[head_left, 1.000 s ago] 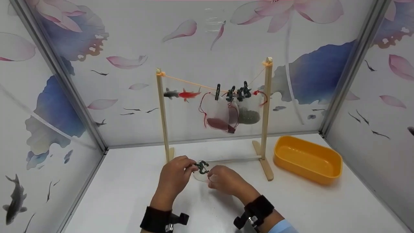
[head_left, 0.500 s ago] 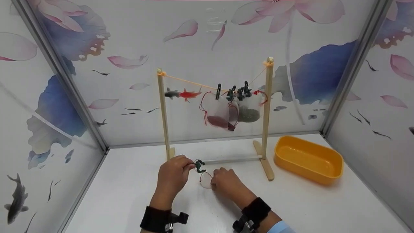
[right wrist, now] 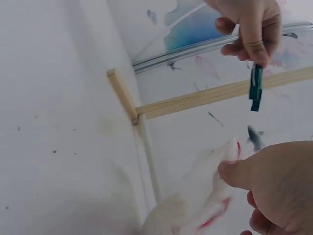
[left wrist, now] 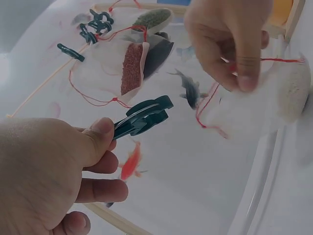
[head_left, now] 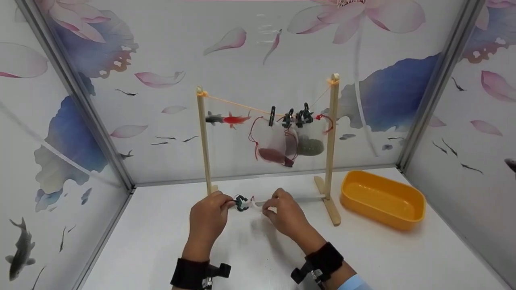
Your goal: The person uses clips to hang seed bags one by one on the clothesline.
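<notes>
In the left wrist view a dark green plastic clip (left wrist: 146, 115) is pinched by its handles between the thumb and forefinger of my left hand (head_left: 208, 215). Just to the right, my right hand (head_left: 288, 213) pinches the edge of a sheer white drawstring bag (left wrist: 259, 110) with a red cord. Something pale lies in the bottom of this bag. Clip and bag are apart, in front of the wooden rack's low crossbar. Behind them, similar bags (head_left: 272, 141) with reddish, dark and green contents hang from an orange string (head_left: 238, 103), held by several dark clips (head_left: 304, 114).
Two upright wooden posts (head_left: 334, 133) carry the string, which sags toward the right. A foot (head_left: 332, 211) of the rack reaches forward on the white table. To the right of it stands a yellow tray (head_left: 383, 197). Printed panels enclose the back and sides.
My right hand has raised the bag from below the clip to about the clip's height. My left hand has shifted slightly left with the clip. The hanging bags look the same.
</notes>
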The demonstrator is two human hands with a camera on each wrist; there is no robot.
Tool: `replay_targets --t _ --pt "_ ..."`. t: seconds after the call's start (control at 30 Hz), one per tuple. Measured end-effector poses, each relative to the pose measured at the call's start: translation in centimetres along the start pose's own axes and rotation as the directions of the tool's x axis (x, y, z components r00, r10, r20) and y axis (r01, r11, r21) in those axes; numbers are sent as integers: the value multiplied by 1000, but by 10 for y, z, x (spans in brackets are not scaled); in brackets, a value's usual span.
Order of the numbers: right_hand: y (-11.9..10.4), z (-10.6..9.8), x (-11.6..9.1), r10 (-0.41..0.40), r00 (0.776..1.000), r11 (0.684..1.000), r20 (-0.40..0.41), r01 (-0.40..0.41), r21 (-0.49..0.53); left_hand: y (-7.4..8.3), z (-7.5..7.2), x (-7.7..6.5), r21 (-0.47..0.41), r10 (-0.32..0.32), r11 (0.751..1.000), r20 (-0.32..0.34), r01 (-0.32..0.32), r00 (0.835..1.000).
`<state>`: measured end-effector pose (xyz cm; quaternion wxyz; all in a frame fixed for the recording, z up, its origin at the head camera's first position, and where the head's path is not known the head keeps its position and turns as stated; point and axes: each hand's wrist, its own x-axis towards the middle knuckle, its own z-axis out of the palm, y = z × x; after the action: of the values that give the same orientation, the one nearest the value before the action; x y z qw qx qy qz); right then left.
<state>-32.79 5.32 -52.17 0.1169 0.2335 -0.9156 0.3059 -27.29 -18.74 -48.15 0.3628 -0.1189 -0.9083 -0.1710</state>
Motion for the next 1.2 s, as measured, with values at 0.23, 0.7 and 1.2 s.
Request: replay_targets --t 0.23,0.7,1.2 --pt "-23 -28 9 69 996 970 -52 -55 238 2 -4 0 9 -26 1000 -20 26 999" --pt "-75 -91 81 73 949 806 -306 124 579 11 -21 40 -9 42 999 -215 -45 976" --pt "-83 -98 111 140 917 826 -373 99 555 45 -106 235 373 505 810 -50 -453 862"
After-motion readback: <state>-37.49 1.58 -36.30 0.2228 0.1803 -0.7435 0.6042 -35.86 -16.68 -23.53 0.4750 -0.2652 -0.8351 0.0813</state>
